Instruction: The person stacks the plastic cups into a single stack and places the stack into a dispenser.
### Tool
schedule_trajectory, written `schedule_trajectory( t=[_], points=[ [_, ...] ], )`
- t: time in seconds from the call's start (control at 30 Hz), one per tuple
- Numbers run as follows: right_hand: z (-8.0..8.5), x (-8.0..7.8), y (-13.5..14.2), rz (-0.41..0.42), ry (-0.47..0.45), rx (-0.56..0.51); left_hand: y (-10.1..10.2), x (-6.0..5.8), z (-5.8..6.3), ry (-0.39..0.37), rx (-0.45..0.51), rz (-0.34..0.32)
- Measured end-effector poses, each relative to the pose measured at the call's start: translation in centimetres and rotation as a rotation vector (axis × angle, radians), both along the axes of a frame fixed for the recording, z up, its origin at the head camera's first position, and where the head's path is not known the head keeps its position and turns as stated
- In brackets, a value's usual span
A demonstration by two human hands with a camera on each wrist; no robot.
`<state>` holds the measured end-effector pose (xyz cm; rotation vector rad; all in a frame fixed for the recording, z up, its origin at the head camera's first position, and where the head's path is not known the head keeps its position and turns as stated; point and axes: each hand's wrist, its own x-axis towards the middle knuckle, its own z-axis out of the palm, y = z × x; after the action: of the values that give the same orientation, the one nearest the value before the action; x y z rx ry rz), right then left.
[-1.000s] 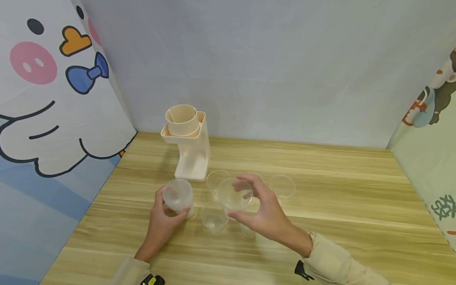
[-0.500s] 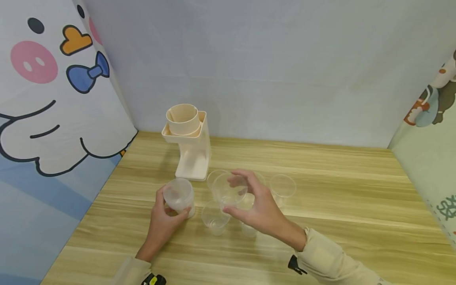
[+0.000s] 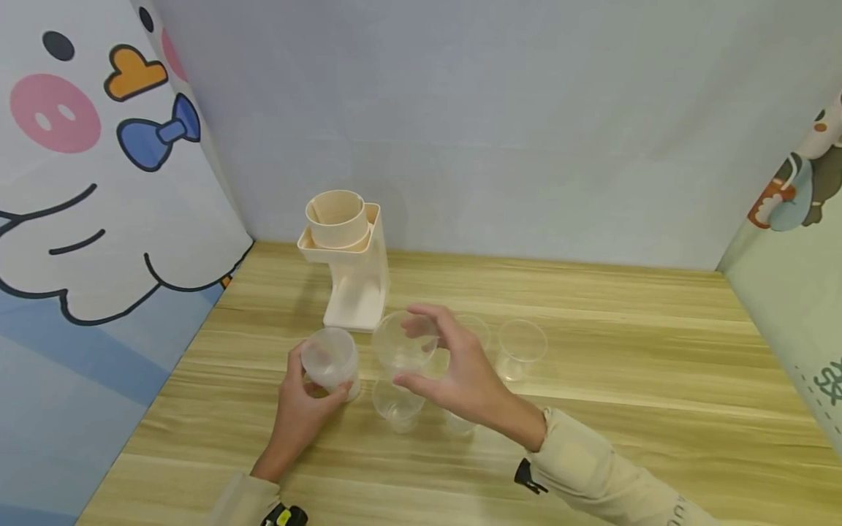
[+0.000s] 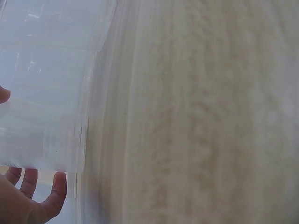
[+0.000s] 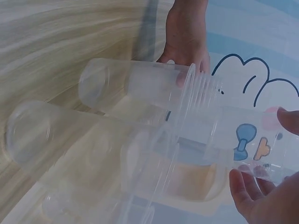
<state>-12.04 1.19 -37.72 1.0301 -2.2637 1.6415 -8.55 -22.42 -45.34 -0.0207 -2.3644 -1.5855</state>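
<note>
My left hand (image 3: 305,405) grips a stack of nested clear plastic cups (image 3: 329,359) left of the middle of the table. Several close-set rims (image 5: 205,91) show on it in the right wrist view, and the left fingers (image 4: 57,193) curl against its side in the left wrist view. My right hand (image 3: 463,376) holds a single clear plastic cup (image 3: 403,347) between thumb and fingers, mouth up, above other cups. In the right wrist view that cup (image 5: 252,140) is pinched at the right. Standing cups (image 3: 397,408) lie below and around the right hand, partly hidden by it.
A cream stand (image 3: 355,303) with a round tube (image 3: 337,219) on top stands behind the cups. Another clear cup (image 3: 522,347) stands to the right. A grey-white curtain (image 3: 500,146) backs the wooden table (image 3: 625,351), and a cartoon-printed cloth (image 3: 131,241) hangs at the left.
My right hand has moved left and a little farther back with its cup, nearer the stack and the cream stand. My left hand keeps its grip on the stack in the same place.
</note>
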Motion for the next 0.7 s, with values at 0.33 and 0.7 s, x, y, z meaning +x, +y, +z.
schedule_trajectory(
  t=[0.33,0.7],
  points=[
    [0.3,-0.5,-1.2,0.024,0.003,0.006,0.0,-0.1,-0.1,0.006,-0.002,0.003],
    [0.8,-1.1,-2.8,0.039,0.015,0.027,-0.2,-0.1,-0.3,0.026,-0.012,-0.013]
  ],
)
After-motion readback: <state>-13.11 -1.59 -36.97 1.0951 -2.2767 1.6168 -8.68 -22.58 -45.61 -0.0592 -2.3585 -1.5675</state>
